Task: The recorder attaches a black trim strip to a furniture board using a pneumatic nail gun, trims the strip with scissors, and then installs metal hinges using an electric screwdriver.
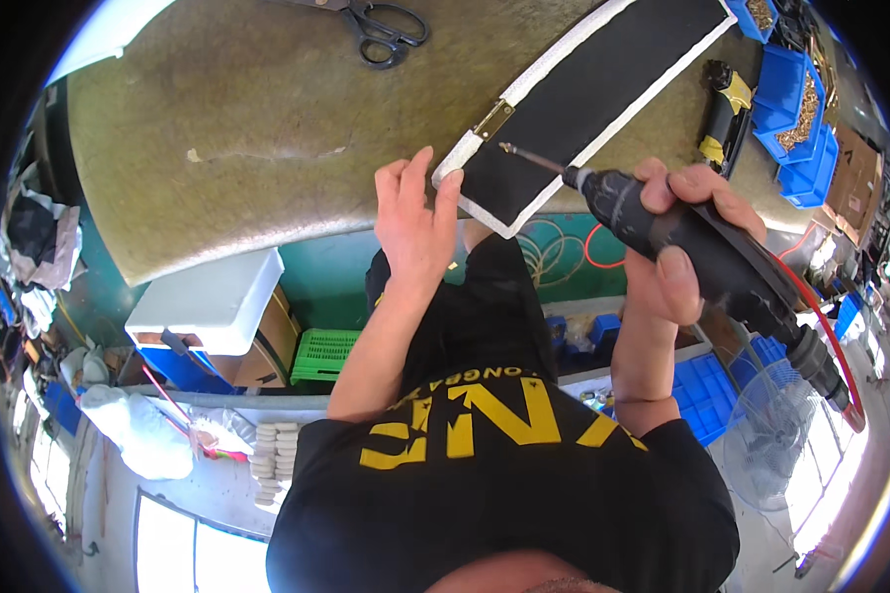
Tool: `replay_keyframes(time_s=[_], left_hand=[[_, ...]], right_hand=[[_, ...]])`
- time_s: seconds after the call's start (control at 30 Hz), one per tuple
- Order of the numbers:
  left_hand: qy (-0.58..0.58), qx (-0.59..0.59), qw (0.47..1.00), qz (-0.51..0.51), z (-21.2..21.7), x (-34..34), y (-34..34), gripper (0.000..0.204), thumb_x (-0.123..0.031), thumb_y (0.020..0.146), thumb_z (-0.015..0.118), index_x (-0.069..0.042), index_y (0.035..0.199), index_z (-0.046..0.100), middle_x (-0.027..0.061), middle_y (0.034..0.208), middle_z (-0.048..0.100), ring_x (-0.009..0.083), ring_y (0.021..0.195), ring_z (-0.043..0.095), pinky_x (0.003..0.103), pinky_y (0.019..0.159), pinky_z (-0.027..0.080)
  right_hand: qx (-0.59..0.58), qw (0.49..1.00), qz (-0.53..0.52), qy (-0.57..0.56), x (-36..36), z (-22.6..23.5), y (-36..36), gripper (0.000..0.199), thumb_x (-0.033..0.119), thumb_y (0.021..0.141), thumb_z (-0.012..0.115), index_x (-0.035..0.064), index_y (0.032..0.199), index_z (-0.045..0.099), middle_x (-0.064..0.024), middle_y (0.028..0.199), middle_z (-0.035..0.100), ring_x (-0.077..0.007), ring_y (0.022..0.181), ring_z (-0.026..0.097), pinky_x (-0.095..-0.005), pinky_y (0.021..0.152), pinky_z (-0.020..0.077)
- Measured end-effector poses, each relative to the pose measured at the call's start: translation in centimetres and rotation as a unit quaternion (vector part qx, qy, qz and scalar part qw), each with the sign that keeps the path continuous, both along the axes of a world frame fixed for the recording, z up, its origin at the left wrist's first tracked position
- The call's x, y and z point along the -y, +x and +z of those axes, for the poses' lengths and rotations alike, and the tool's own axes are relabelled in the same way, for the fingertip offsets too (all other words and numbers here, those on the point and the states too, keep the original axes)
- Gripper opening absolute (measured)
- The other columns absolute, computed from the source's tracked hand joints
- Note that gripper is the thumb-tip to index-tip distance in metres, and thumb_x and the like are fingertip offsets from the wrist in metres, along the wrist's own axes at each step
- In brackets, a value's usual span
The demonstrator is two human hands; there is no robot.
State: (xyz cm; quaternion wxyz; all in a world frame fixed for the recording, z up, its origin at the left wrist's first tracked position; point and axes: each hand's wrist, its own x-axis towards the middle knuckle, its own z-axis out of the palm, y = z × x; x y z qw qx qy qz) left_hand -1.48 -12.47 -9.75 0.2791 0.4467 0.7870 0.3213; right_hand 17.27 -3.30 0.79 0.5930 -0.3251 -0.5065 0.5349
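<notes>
A long black panel (603, 84) with a white, rough-looking border lies slantwise on the table, its near end close to the front edge. A small brass-coloured hinge plate (492, 119) sits on its left border. My left hand (415, 217) is at the near left corner, thumb against the border and the other fingers stretched out on the table side. In my right hand (687, 227) is a black air screwdriver (663, 212) with a red hose at its rear. Its thin bit points left over the panel, the tip just below the hinge plate; contact cannot be told.
Scissors with black handles (381, 35) lie at the back. To the right are a black and yellow hand tool (727, 114) and blue bins (811, 178), some holding small brass-coloured screws. A white lidded box (208, 301) and green crate (324, 354) stand below the brownish tabletop (237, 109).
</notes>
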Motion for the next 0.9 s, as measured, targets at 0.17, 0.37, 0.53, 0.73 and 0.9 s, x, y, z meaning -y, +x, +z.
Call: replay_keyframes(time_s=[0.17, 0.37, 0.53, 0.73, 0.9], left_hand=[[-0.045, 0.089, 0.995, -0.003, -2.0, 0.5, 0.0, 0.037, -0.021, 0.088, 0.074, 0.002, 0.115, 0.067, 0.0127, 0.100, 0.061, 0.0205, 0.071, 0.061, 0.032, 0.067, 0.051], [-0.040, 0.154, 0.987, 0.024, -1.8, -0.1, 0.0, 0.032, -0.017, 0.086, 0.076, 0.004, 0.109, 0.069, 0.0110, 0.095, 0.061, 0.0160, 0.068, 0.059, 0.029, 0.063, 0.050], [-0.051, 0.160, 0.986, 0.006, -1.8, -0.1, -0.5, 0.030, -0.018, 0.086, 0.074, 0.003, 0.106, 0.069, 0.0139, 0.094, 0.060, 0.0262, 0.072, 0.062, 0.036, 0.067, 0.051], [-0.038, 0.191, 0.981, -0.005, -2.5, -0.4, -1.1, 0.024, -0.018, 0.084, 0.073, 0.002, 0.098, 0.069, 0.0145, 0.087, 0.058, 0.0314, 0.073, 0.061, 0.039, 0.066, 0.049], [-0.057, 0.202, 0.978, -0.001, -2.5, -0.5, -1.2, 0.022, -0.017, 0.083, 0.073, 0.000, 0.096, 0.070, 0.0137, 0.087, 0.057, 0.0313, 0.077, 0.061, 0.040, 0.071, 0.049]], right_hand=[[0.064, 0.997, 0.038, 0.035, -1.0, -1.3, -1.9, 0.052, 0.009, 0.081, 0.074, 0.0077, 0.123, 0.044, -0.0218, 0.113, 0.060, -0.0270, 0.092, 0.062, -0.0459, 0.089, 0.0513], [0.081, 0.995, 0.038, 0.046, -1.4, -2.3, -2.7, 0.052, 0.008, 0.081, 0.074, 0.0068, 0.123, 0.044, -0.0231, 0.113, 0.060, -0.0265, 0.091, 0.062, -0.0445, 0.087, 0.0522], [0.098, 0.991, 0.066, 0.059, -1.7, -2.3, -3.3, 0.053, 0.002, 0.079, 0.072, 0.0053, 0.123, 0.044, -0.0244, 0.114, 0.060, -0.0255, 0.091, 0.063, -0.0420, 0.087, 0.0526], [0.204, 0.960, 0.186, 0.048, -3.2, -1.0, -5.7, 0.051, 0.006, 0.078, 0.072, 0.0041, 0.122, 0.047, -0.0258, 0.113, 0.061, -0.0262, 0.089, 0.062, -0.0440, 0.086, 0.0524], [0.203, 0.949, 0.232, 0.072, -3.8, -1.5, -5.7, 0.049, 0.006, 0.078, 0.073, 0.0039, 0.119, 0.048, -0.0252, 0.112, 0.061, -0.0267, 0.091, 0.063, -0.0416, 0.084, 0.0525]])
